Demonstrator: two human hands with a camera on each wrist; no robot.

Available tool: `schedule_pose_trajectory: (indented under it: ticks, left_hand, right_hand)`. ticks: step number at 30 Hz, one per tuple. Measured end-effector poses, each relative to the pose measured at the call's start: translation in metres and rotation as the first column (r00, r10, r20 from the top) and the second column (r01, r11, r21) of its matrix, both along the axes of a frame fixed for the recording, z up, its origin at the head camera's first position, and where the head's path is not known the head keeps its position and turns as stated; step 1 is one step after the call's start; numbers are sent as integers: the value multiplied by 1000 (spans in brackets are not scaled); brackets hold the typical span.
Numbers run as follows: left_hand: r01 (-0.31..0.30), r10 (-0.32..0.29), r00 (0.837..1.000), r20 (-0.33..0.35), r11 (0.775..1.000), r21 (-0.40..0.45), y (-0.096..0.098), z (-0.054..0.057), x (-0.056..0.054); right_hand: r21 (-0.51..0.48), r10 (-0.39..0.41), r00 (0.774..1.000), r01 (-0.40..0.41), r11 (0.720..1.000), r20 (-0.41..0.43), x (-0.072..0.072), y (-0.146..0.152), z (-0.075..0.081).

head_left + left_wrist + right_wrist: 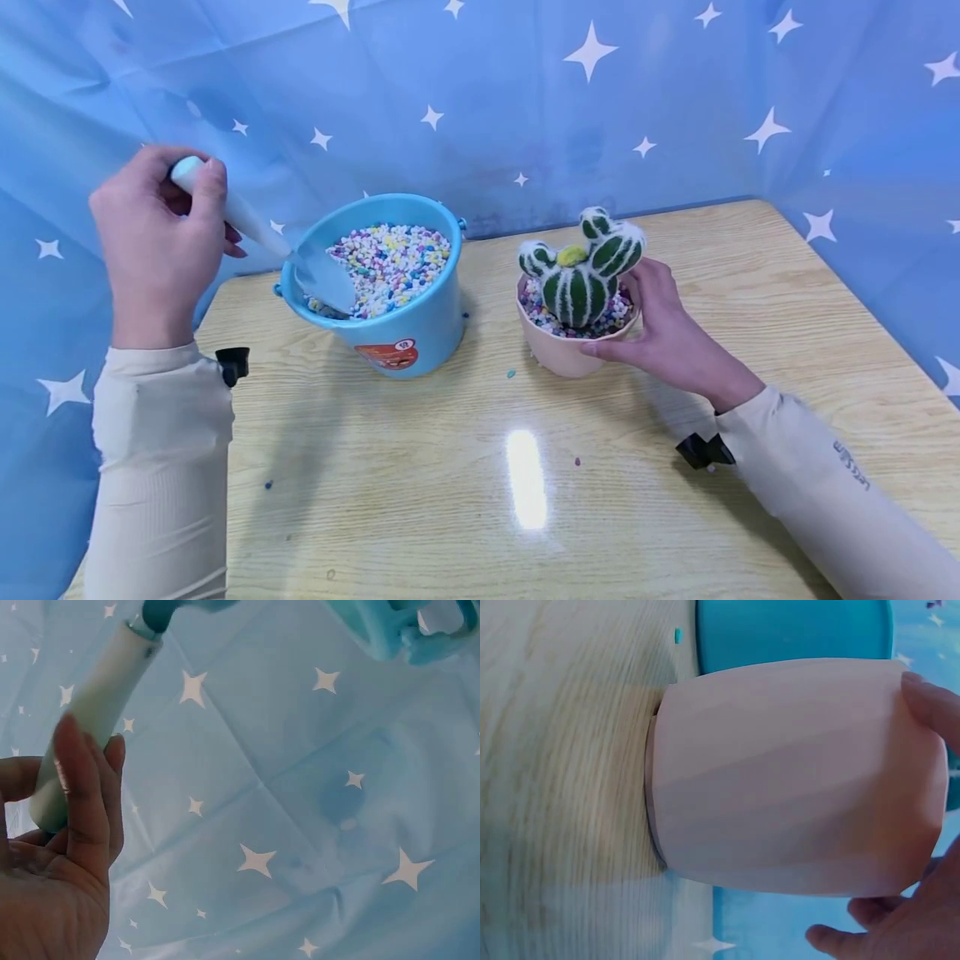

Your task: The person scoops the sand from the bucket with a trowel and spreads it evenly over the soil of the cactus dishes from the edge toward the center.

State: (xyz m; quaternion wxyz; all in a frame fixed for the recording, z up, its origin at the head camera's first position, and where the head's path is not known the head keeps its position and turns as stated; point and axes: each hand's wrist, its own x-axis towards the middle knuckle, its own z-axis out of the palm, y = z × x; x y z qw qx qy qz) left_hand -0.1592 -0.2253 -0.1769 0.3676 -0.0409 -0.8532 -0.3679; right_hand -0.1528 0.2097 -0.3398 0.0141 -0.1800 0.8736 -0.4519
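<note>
My left hand (161,233) grips the pale handle of a small blue trowel (255,225), thumb along the handle's end. The trowel slants down to the right, its blade over the left rim of a blue bucket (442,325). Multicoloured pebbles (397,262) fill much of the bucket. To its right a pale pink flowerpot (558,357) stands on the table, holding a fuzzy green toy cactus (577,296) with pebbles around its base. My right hand (667,333) holds the pot from the right, thumb near the front rim and fingers around the far side.
The wooden table (420,483) has a few stray pebbles scattered on it, among them a green one (512,373) between bucket and pot. Behind and beside the table hangs a blue cloth (510,108) with white stars.
</note>
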Motion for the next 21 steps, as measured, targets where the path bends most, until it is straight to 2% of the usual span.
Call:
schedule_pose_trajectory:
  ticks: [3, 5, 8, 9, 12, 15, 16, 19, 21]
  left_hand:
    - [-11, 10, 999, 54, 1000, 20, -2, -7, -3]
    - [10, -19, 996, 85, 995, 97, -4, -12, -4]
    - [56, -81, 992, 96, 970, 238, -9, -21, -7]
    - [84, -118, 989, 89, 947, 311, -12, -24, -9]
    - [156, -225, 972, 74, 845, 512, -22, -37, -15]
    - [196, -299, 953, 43, 721, 665, -34, -52, -19]
    - [196, -312, 949, 41, 689, 697, -37, -57, -19]
    - [189, -335, 942, 34, 608, 772, -43, -67, -18]
    - [183, -346, 938, 32, 569, 802, -43, -71, -19]
  right_hand:
    - [5, 3, 1000, -3, 1000, -3, 0, 0, -2]
    - [7, 6, 1000, -6, 1000, 0, 0, 0, -1]
    - [0, 9, 1000, -9, 1000, 10, -2, 1, 0]
    - [-9, 12, 1000, -12, 1000, 14, -3, 2, 0]
    - [-35, 24, 1000, -23, 999, 11, -4, 2, -1]
    - [-44, 35, 999, -34, 998, 11, -5, 1, -4]
    - [-41, 40, 999, -40, 998, 8, -5, 1, -4]
    - [-37, 54, 999, -54, 998, 6, -6, 1, -3]
    - [-36, 65, 998, -65, 997, 4, -7, 2, -1]
